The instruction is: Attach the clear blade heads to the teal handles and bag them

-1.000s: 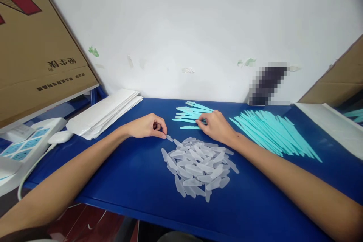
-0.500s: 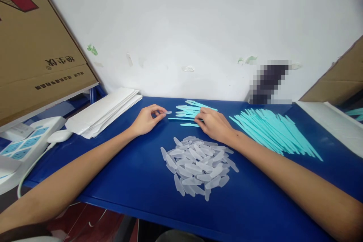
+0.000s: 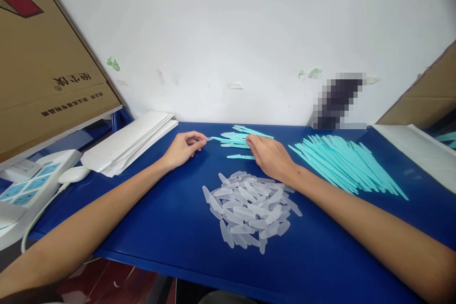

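Observation:
My left hand [image 3: 185, 148] pinches a small translucent plastic cap [image 3: 208, 139] between thumb and fingers. The cap meets the tip of a thin teal plastic stick [image 3: 228, 141], which my right hand [image 3: 269, 156] holds by its other end. Both hands hover just above a small bunch of teal sticks [image 3: 239, 137] near the back of the blue table [image 3: 171, 218]. A heap of several translucent caps [image 3: 249, 209] lies in front of my hands.
A large fan of teal sticks [image 3: 342, 164] lies to the right. A stack of white bags [image 3: 128, 142] lies at the left, with a power strip [image 3: 32, 185] and a white mouse [image 3: 74, 174] beyond it. Cardboard boxes stand at both sides [image 3: 46, 57].
My left hand picked one cap from the heap's edge and carried it up toward the teal sticks. My right hand lifted one stick, and cap and stick tip now meet.

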`<state>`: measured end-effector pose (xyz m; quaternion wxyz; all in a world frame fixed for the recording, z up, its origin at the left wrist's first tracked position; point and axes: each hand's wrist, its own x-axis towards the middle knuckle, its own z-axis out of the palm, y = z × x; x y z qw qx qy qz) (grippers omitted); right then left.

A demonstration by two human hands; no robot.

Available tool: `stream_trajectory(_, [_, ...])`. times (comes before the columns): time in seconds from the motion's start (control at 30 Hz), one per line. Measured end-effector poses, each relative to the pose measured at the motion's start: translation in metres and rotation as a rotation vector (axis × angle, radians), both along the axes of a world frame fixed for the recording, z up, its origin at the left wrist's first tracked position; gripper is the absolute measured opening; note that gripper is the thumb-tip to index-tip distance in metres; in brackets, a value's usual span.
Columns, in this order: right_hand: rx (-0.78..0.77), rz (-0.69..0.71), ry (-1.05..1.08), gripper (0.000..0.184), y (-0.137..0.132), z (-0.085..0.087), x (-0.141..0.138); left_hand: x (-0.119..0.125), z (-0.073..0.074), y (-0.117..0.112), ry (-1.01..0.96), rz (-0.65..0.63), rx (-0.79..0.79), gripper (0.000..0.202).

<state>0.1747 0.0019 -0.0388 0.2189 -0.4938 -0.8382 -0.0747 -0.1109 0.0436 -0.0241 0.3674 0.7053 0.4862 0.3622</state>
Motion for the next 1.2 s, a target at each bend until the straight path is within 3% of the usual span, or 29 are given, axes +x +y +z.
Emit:
stream_trajectory(0.23, [-0.029, 0.016, 0.001, 0.025, -0.002, 0.003, 0.000, -0.003, 0.000, 0.002, 0.016, -0.032, -0.011, 0.033])
stream_trajectory(0.4, [0.025, 0.120, 0.022, 0.026, 0.000, 0.001, 0.000, -0.001, -0.001, -0.001, 0.063, -0.115, 0.131, 0.030])
stream_trajectory(0.67, [0.109, 0.281, 0.067, 0.033, 0.004, -0.003, 0.007, 0.009, -0.003, -0.015, -0.015, -0.129, 0.296, 0.022])
stream_trajectory(0.87, [0.124, 0.233, 0.100, 0.029, 0.003, -0.003, 0.006, 0.013, -0.004, -0.019, 0.082, -0.145, 0.308, 0.023])
stream_trajectory(1.03, [0.131, 0.005, 0.162, 0.031, 0.002, -0.002, 0.004, 0.012, -0.003, -0.019, 0.140, -0.143, 0.348, 0.037])
stream_trajectory(1.1, [0.130, -0.051, 0.170, 0.031, 0.003, -0.003, 0.004, 0.012, 0.002, -0.024, 0.209, -0.236, 0.372, 0.029])
stream_trajectory(1.2, [0.138, -0.099, 0.124, 0.028, 0.005, -0.005, 0.004, 0.014, 0.010, -0.032, 0.322, -0.498, 0.294, 0.025])
